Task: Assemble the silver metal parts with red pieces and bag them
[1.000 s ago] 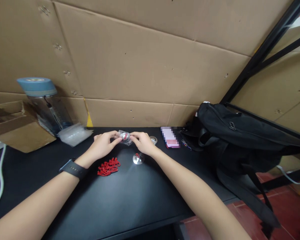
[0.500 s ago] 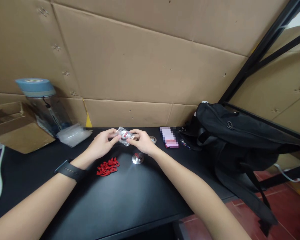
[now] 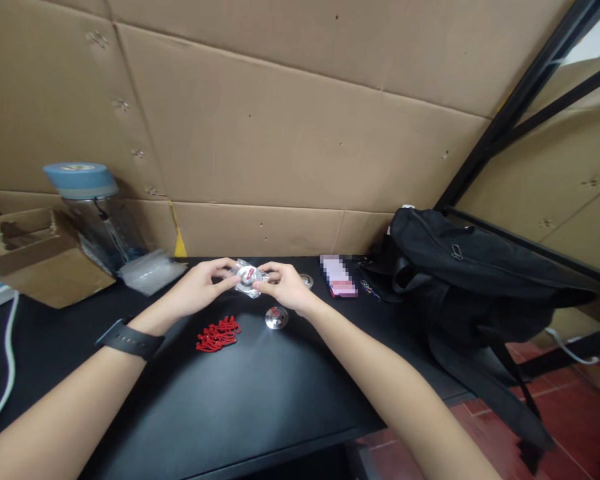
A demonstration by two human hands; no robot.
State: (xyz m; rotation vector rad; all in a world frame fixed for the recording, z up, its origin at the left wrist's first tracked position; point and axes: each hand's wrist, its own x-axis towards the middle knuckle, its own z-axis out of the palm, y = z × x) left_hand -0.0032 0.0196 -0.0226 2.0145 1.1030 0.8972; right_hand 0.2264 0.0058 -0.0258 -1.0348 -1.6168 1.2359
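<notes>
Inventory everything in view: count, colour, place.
Table: one, black, foreground
Plastic-wrapped metal disc: one, silver and red, centre
Round metal disc: one, silver and red, table
Partly hidden round disc: one, silver, right of centre
Thin cord loops: uncounted pile, red, table
Cardboard box: one, brown, left
Transparent bottle: one, blue lid, beside box
Plastic bags: uncounted, clear, beside bottle
Thin cable: one, white, left
Flat phone: one, pixelated pink, right
Fabric bag: one, black, right
Cardboard wall: one, brown, behind
Metal frame: one, black, right
Tiled floor: one, red, right
Wristwatch: one, black, lower left
Left hand, right hand: one each, gripping wrapped disc
</notes>
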